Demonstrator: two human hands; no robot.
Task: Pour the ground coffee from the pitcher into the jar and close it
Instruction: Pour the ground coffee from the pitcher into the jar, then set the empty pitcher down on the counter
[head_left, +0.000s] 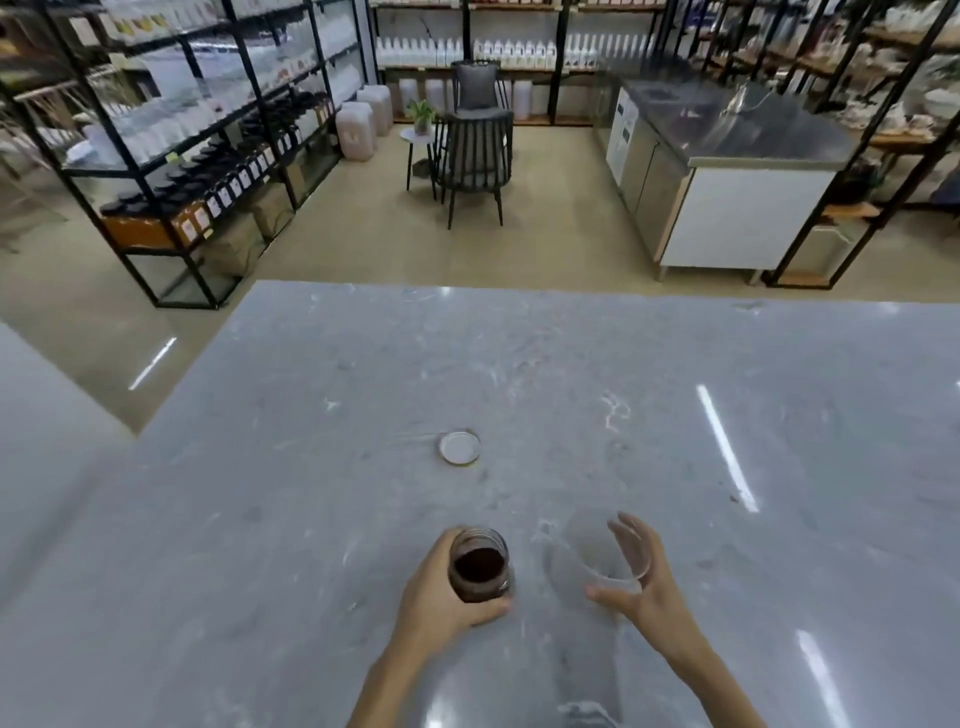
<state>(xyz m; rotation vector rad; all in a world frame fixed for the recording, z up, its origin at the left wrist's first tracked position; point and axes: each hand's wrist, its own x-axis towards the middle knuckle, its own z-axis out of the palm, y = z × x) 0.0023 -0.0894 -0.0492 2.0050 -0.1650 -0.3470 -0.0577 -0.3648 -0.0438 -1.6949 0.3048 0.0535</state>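
Grey marble-patterned table (571, 374): glossy, streaked with light reflections, taking up the lower half of the view.

Item 1, nearest: my left hand (441, 592), fingers wrapped around the jar (480, 569). The jar stands upright on the table with its mouth open and dark ground coffee inside, filling most of it.

Item 2, just right of the jar: clear pitcher (605, 553), upright on the table, blurred; only a faint brownish tint shows in it. My right hand (641, 577) curves round its right side, fingers spread and thumb out. Whether they touch the glass I cannot tell, owing to blur.

Item 3, farther out, well apart from both hands: round lid (460, 447), lying flat on the table, pale face up, thin dark rim.

Item 4, beyond the table's far edge: beige floor (363, 244); two dark chairs (475, 156) beside a small round side table (415, 137) bearing a potted plant (422, 115).

Item 5, left and rear: black metal shelves (171, 156) stocked with bottles and jars.

Item 6, right: steel-topped counter (727, 156) with white end panel.
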